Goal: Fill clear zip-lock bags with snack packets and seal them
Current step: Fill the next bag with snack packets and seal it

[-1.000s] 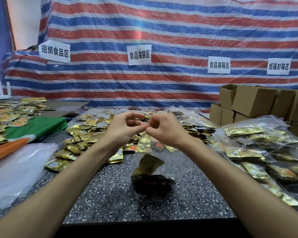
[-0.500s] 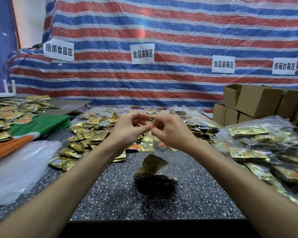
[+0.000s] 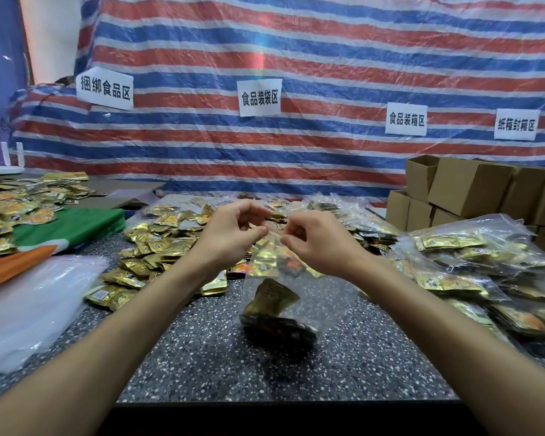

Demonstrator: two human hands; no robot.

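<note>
Zip-lock bag [image 3: 299, 297], clear crinkled film

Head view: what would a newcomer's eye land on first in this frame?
At centre, the left hand and right hand pinch the red-lined top of a clear zip-lock bag with snack packets at its bottom. Behind, a red, white and blue striped tarp fills the background. Loose gold packets are heaped left of the hands, filled bags to the right.

Zip-lock bag [image 3: 312, 294] seal partly behind fingertips [image 3: 258, 231]; filled bags [image 3: 472, 247] partly beyond right edge; loose packets' [image 3: 158, 243] print illegible.
</note>
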